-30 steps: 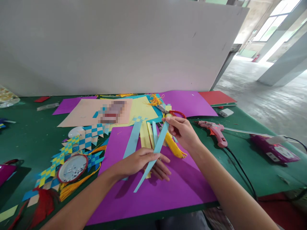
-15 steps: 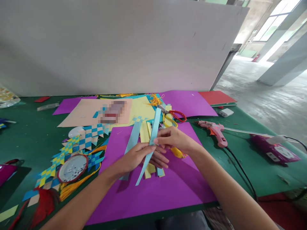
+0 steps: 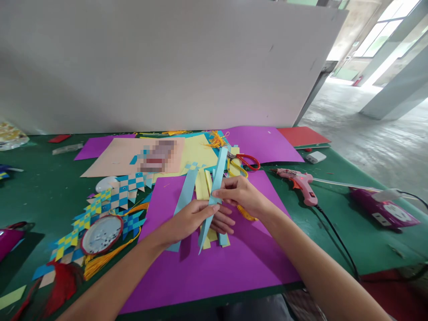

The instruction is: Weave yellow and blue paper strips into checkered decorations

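Observation:
Both hands hold one long light-blue paper strip point(image 3: 217, 178) above a purple sheet point(image 3: 227, 263). My left hand point(image 3: 194, 218) pinches its middle from below, fingers closed on it. My right hand point(image 3: 240, 194) grips the same spot from the right, thumb and fingers pressed on the strip. The strip stands steeply, its top near the scissors point(image 3: 239, 161) and its lower end pointing at the purple sheet. Under the hands lie more light-blue and yellow strips point(image 3: 202, 187) and a yellow utility knife point(image 3: 246, 214), partly hidden by my right hand.
Woven blue-and-yellow paper pieces point(image 3: 110, 198) and a round dish of googly eyes point(image 3: 101, 234) lie at left. A pink glue gun point(image 3: 299, 183) with a black cord and a purple power strip point(image 3: 383, 209) sit at right on the green table point(image 3: 43, 196). A grey board point(image 3: 167, 62) stands behind.
My right hand slid from the strip's upper end down to its middle, beside my left hand. The strip swung from slanted to nearly upright.

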A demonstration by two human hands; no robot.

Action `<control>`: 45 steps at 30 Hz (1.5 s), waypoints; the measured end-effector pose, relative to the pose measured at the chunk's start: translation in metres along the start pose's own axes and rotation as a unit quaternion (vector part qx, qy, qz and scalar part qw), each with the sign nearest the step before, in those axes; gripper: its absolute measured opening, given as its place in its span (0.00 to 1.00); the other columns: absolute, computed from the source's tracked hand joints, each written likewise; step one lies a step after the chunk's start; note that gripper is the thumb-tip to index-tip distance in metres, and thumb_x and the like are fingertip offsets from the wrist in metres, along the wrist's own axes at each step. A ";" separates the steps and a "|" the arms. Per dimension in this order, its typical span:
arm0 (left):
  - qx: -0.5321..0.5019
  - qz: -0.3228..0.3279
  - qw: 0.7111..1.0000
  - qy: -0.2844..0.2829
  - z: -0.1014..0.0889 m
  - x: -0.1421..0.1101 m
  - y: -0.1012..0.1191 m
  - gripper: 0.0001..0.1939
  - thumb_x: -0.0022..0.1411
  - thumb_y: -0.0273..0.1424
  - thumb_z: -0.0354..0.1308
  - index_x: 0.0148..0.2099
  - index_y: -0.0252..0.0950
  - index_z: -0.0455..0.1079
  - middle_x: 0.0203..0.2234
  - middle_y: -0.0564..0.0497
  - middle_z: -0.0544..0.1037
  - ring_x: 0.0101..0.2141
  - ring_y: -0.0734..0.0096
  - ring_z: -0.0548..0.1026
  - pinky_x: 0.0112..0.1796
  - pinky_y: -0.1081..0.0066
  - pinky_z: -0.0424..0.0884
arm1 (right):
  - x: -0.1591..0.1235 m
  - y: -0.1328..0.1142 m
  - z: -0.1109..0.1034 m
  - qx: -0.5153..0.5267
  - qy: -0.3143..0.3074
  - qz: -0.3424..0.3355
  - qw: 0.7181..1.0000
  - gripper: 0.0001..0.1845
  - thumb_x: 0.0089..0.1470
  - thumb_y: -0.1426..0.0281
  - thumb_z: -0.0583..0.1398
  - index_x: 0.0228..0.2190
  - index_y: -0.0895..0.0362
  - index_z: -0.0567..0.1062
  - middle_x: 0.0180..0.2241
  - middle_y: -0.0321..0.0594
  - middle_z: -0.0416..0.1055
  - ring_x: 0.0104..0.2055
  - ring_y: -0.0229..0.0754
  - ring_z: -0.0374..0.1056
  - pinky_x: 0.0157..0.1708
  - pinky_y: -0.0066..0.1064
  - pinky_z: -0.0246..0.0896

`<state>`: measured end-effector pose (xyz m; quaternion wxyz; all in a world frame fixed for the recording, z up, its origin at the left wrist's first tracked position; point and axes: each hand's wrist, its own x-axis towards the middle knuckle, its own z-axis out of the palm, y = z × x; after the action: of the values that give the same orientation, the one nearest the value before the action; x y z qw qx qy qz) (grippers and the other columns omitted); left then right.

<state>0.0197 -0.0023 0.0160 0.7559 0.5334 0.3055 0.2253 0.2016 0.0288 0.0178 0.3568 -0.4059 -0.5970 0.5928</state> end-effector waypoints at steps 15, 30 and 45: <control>0.044 -0.005 0.998 0.053 -0.004 0.001 -0.004 0.17 0.66 0.38 0.51 0.46 0.30 0.73 0.46 0.38 0.78 0.49 0.52 0.74 0.50 0.59 0.69 | 0.000 0.005 -0.001 -0.055 -0.042 0.001 0.998 0.17 0.46 0.60 0.65 0.18 0.57 0.68 0.15 0.29 0.59 0.18 0.30 0.53 0.18 0.25 0.44; -0.004 -0.016 1.000 -0.022 0.001 -0.001 0.000 0.18 0.69 0.36 0.46 0.49 0.27 0.68 0.42 0.33 0.79 0.40 0.53 0.79 0.45 0.53 0.72 | 0.001 0.004 0.000 0.023 -0.005 0.023 0.999 0.19 0.43 0.62 0.67 0.16 0.58 0.66 0.13 0.26 0.55 0.16 0.28 0.49 0.16 0.25 0.41; 0.000 -0.017 1.000 -0.025 0.001 0.000 -0.002 0.17 0.70 0.35 0.45 0.49 0.27 0.68 0.43 0.34 0.78 0.41 0.53 0.79 0.46 0.54 0.72 | 0.000 0.001 -0.001 0.040 -0.002 0.023 0.999 0.18 0.44 0.65 0.66 0.15 0.58 0.64 0.13 0.27 0.55 0.16 0.28 0.48 0.17 0.26 0.39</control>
<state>0.0202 -0.0034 0.0147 0.7669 0.5339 0.2956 0.1984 0.2022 0.0293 0.0172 0.3577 -0.4036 -0.5638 0.6256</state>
